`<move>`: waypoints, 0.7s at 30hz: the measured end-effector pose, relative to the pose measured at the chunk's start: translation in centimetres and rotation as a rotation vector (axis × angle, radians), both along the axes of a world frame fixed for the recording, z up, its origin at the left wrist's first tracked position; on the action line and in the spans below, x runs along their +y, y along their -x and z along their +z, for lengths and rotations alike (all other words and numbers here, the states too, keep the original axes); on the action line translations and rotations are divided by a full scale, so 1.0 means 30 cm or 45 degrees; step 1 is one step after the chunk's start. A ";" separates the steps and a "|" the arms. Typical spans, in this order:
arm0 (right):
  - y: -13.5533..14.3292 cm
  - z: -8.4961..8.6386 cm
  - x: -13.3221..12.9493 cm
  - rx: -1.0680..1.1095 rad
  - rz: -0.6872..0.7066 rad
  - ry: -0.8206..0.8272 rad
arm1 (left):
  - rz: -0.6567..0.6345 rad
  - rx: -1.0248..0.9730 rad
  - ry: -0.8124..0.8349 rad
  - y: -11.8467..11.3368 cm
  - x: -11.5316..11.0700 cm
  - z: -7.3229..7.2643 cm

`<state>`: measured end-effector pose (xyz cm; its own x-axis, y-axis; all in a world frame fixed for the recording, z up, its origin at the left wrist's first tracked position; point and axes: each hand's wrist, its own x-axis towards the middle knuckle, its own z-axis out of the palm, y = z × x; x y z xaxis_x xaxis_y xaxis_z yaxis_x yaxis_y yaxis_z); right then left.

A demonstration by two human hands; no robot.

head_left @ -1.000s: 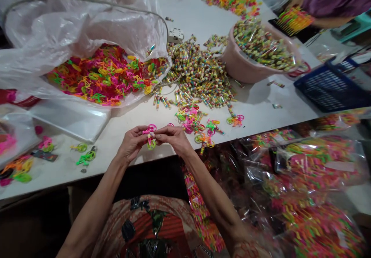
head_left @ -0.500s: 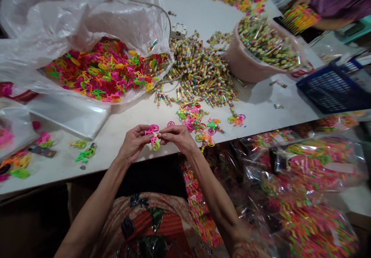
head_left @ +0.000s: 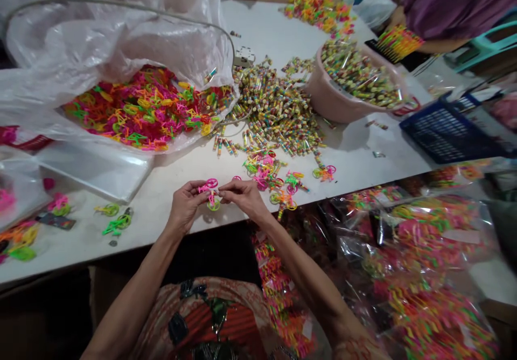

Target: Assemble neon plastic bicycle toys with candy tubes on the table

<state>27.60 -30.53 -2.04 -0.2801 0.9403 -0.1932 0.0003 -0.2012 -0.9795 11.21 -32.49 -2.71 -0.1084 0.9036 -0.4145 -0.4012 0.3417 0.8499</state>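
My left hand (head_left: 184,205) pinches a small pink plastic toy bicycle (head_left: 211,184) with a yellow-green wheel, just above the table's front edge. My right hand (head_left: 247,199) meets it from the other side, thumb and forefinger closed at a small pale part of the toy; exactly what lies between those fingertips is too small to make out. Just beyond my right hand lies a cluster of bright toy bicycles (head_left: 264,168), some with candy tubes among them. A large heap of small candy-filled tubes (head_left: 278,106) spreads behind that.
A clear plastic bag (head_left: 36,88) of bright plastic pieces (head_left: 141,109) lies open at left. A pink basin (head_left: 329,98) holds more tubes, near a blue basket (head_left: 448,133). Bagged toys (head_left: 440,225) fill the lower right. Another person's purple sleeve (head_left: 456,4) shows at top right.
The camera view has shifted a little, so the table scene sits lower and slightly left. Both hands stay together at the toy bicycle, with only slight finger movement.
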 end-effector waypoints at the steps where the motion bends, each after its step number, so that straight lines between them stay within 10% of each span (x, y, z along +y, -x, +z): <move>1: 0.002 -0.001 -0.001 -0.039 -0.032 -0.041 | 0.028 0.039 -0.031 -0.003 0.003 0.000; 6: -0.036 0.037 0.096 -0.535 0.299 -0.214 | -0.143 0.247 -0.106 -0.002 0.010 -0.020; 12: 0.034 0.084 0.350 -1.646 0.057 -0.401 | -0.218 1.411 -0.596 0.105 0.118 0.020; 17: 0.127 0.068 0.411 -1.825 0.185 -0.420 | -0.390 2.259 -0.458 0.300 0.316 0.120; 21: 0.121 0.052 0.397 -1.870 0.218 -0.502 | -0.674 2.377 -0.331 0.384 0.404 0.122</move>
